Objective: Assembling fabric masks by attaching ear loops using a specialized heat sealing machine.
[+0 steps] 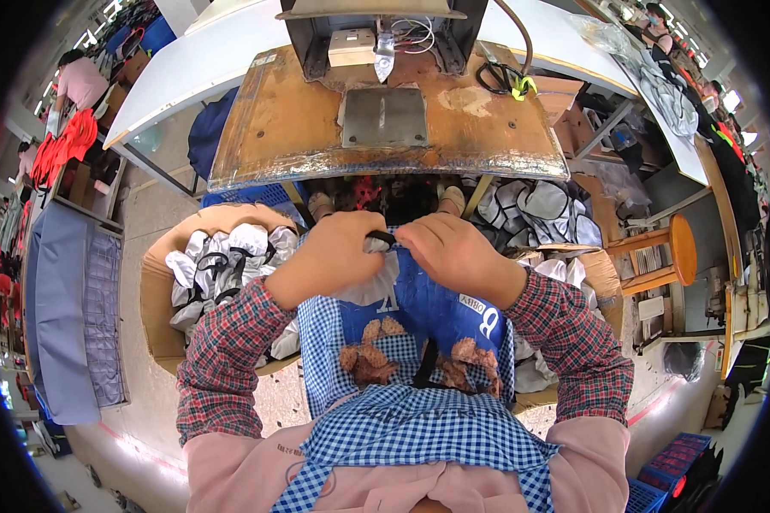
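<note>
A small white fabric piece with black strap trim [376, 256] sits low in the middle, above the person's lap, just near of the workbench edge. The left hand [334, 256] has its fingers closed on the piece's left side; the right hand [458, 256] pinches the right side, fingers together. Both hands nearly touch. Beneath lies a blue-checked apron [419, 419]. To the left, a cardboard box of white-and-black pieces [158, 299]. Farther off, a worn wooden workbench [274, 128] bears a grey metal plate [385, 118]. To the right, a round wooden stool [680, 248].
</note>
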Available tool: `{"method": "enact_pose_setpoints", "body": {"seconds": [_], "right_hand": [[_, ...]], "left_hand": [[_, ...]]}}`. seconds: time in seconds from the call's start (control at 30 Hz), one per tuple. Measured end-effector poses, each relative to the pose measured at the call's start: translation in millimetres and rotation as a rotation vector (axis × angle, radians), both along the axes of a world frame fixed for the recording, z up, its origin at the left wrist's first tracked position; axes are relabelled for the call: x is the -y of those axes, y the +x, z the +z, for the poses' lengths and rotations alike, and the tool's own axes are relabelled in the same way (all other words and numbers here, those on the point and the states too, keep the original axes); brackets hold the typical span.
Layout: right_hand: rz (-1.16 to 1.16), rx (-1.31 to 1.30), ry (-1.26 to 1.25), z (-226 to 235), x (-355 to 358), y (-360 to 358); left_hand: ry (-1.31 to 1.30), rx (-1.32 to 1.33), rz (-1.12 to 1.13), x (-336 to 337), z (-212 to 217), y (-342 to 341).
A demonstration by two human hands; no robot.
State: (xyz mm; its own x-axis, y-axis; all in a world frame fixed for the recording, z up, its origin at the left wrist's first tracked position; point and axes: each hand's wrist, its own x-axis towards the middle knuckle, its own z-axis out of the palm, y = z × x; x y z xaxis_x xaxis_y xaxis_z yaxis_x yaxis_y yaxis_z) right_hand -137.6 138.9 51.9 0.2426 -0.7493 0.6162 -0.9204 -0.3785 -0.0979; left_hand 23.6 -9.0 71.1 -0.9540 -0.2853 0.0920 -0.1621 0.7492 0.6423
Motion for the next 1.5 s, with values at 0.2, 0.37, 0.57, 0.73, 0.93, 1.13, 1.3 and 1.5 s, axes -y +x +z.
{"method": "enact_pose_setpoints", "body": {"seconds": [0.2, 0.37, 0.57, 0.73, 0.93, 1.13, 1.3, 1.5], "right_hand": [[-0.116, 0.108, -0.058, 15, 24, -12], [-0.152, 0.183, -0.135, 25, 49, -25], [-0.184, 0.323, -0.156, 31, 80, -45], [-0.256, 0.376, -0.135, 34, 99, -55], [-0.234, 0.443, -0.143, 39, 112, -64], [-0.221, 0.447, -0.148, 42, 117, -67], [-0.246, 0.443, -0.158, 45, 118, -67], [-0.256, 0.435, -0.168, 45, 120, -66]], "left_hand": [[0.186, -0.005, 0.006, 33, 31, -17], [0.497, 0.084, 0.093, 55, 51, -33], [0.487, 0.037, 0.104, 92, 60, -60], [0.491, 0.007, 0.166, 107, 63, -78], [0.702, 0.009, 0.205, 115, 65, -88], [0.725, -0.023, 0.176, 121, 63, -90], [0.728, -0.038, 0.160, 122, 64, -92], [0.783, -0.089, 0.126, 124, 60, -92]]}}
